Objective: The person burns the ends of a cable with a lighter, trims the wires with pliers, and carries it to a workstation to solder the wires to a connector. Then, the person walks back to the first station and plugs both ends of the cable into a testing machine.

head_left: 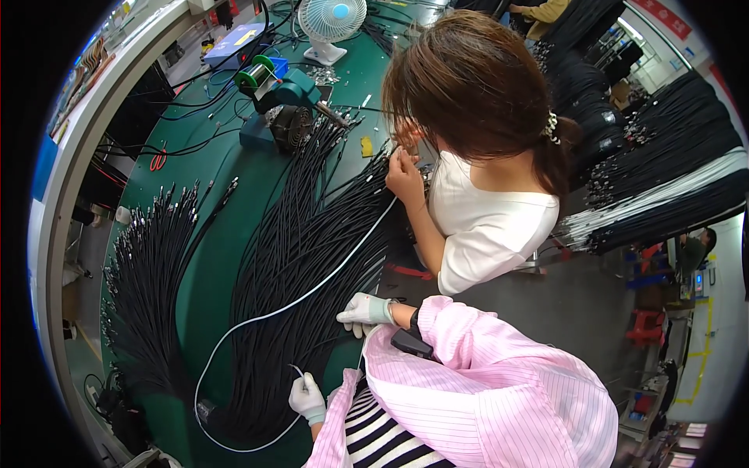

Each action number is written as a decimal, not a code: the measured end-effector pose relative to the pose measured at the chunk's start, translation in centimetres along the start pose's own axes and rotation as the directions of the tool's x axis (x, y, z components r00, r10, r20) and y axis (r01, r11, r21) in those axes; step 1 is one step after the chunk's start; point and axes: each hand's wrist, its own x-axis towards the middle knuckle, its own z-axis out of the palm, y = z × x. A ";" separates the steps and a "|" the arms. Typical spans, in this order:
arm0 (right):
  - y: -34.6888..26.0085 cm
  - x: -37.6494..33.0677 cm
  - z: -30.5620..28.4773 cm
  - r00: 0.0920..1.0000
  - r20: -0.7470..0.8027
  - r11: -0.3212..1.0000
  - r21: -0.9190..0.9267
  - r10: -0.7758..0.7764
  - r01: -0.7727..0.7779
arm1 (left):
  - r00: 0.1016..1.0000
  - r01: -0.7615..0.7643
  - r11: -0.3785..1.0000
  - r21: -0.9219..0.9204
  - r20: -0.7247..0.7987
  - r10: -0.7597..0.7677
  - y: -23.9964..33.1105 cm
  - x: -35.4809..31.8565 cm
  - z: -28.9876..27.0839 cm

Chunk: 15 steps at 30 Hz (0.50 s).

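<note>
My left hand point(308, 398), in a white glove, is closed on a thin white cable point(269, 313), whose tip pokes up above the fingers. From there the cable loops left and runs up across the black cables to the hands of a person at my upper right. My right hand point(365, 310), also gloved, lies at the right edge of the long bundle of black cables point(273, 327). Its fingers are bent and slightly apart over the cables; I see nothing gripped in them, though the undersides are hidden. Several black cables end in small metal connectors point(343, 125).
The green table point(211, 292) carries a second black bundle point(148, 304) at left. Farther back stand a green machine with a wire spool point(261, 74), red-handled scissors point(158, 158) and a white fan point(331, 23). The co-worker point(499, 203) leans in close; cables hang on racks point(663, 156) behind.
</note>
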 end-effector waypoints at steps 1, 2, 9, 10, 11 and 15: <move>0.0 0.0 0.0 1.000 0.001 1.000 -0.002 -0.004 0.004 | 1.000 0.001 1.000 -0.007 -0.008 -0.001 0.0 0.0 0.1; 0.0 0.0 0.0 1.000 0.002 1.000 -0.004 -0.007 0.007 | 1.000 0.002 1.000 -0.015 -0.016 -0.002 -0.1 -0.1 0.1; 0.2 0.1 -0.1 1.000 0.008 1.000 -0.005 -0.019 0.019 | 1.000 0.019 1.000 -0.012 0.002 -0.019 -0.4 0.0 0.3; 0.1 0.0 -0.1 1.000 0.008 1.000 -0.009 -0.019 0.019 | 0.999 0.036 0.999 -0.015 0.014 -0.036 -0.5 0.0 0.3; 0.1 0.0 -0.1 1.000 0.010 1.000 -0.007 -0.017 0.017 | 0.998 0.053 0.998 -0.018 0.026 -0.053 -0.6 -0.1 0.3; -0.2 -0.3 -0.1 1.000 0.007 1.000 -0.010 -0.023 0.023 | 1.000 0.029 0.999 -0.036 0.010 -0.029 -1.1 -0.1 0.5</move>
